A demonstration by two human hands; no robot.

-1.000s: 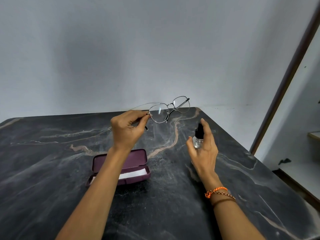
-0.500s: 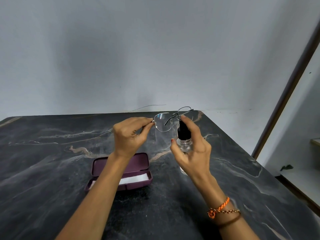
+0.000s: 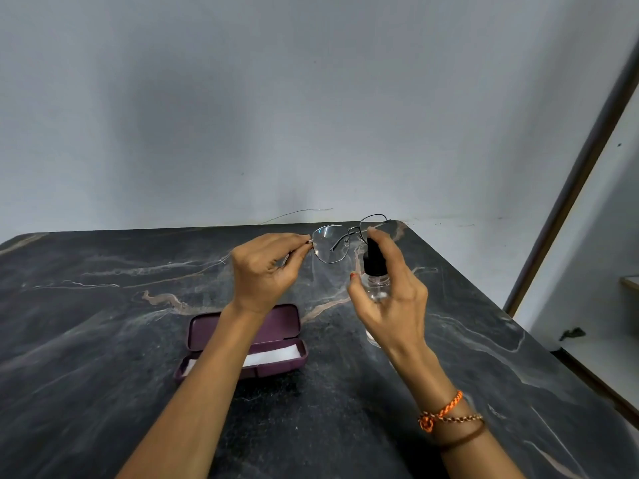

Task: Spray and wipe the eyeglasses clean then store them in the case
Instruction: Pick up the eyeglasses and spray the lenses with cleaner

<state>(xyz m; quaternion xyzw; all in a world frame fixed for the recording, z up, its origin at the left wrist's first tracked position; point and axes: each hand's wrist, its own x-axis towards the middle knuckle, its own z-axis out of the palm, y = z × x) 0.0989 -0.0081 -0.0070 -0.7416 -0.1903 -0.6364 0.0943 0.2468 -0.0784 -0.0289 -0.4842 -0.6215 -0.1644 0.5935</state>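
**Eyeglasses held up for spraying over the dark worktop**

The eyeglasses (image 3: 340, 242), thin wire-rimmed with clear lenses, are held in the air over the far part of a black marble worktop (image 3: 103, 323) veined in tan and white, which stands against a plain grey wall (image 3: 276, 98). Toward the near edge and left of the middle lies an open maroon eyeglass case (image 3: 276, 326), its lid tilted back and a white cloth (image 3: 273, 356) lying inside; the left forearm crosses over it. The left hand (image 3: 264, 271) pinches the frame at its left hinge, thumb and fingertips curled tight on the metal, one temple arm trailing away toward the far left. Just right of the lenses, the right hand (image 3: 390, 299) wraps a small clear spray bottle (image 3: 376, 283) with a black nozzle, forefinger resting on top of the pump, the nozzle close beside the right lens. Braided orange and brown wristbands (image 3: 446, 414) circle the right wrist.
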